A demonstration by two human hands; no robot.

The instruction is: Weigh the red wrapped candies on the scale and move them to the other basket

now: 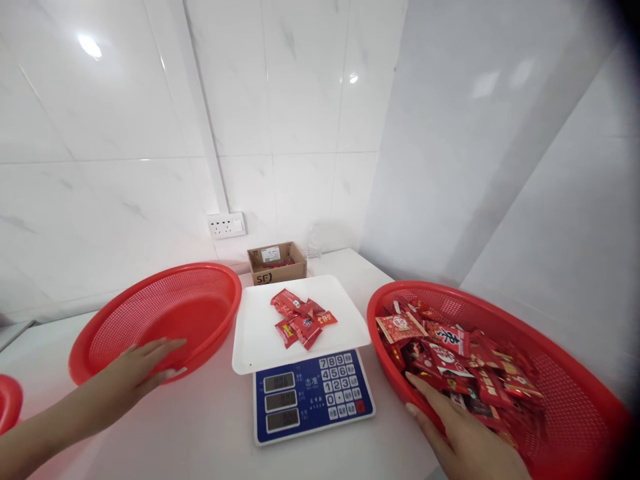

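Observation:
My left hand (143, 363) reaches over the near rim of a red plastic basket (100, 327), fingers stretched out and holding nothing. That basket has a perforated wall and no packets showing in it. My right hand (465, 427) grips the near rim of another red basket (575, 363), thumb outside and fingers inside. Many small red wrapped packets (450, 357) lie heaped in this basket. Between the hands stands a blue digital scale (313, 393) with a white weighing tray (255, 333). Several red packets (303, 320) lie in a loose cluster on the tray.
Behind the scale is an open cardboard box (280, 272) with some red items inside. Part of another red basket (9, 403) shows at the left edge. A wall socket (227, 226) is on the tiled wall behind the white table (200, 440).

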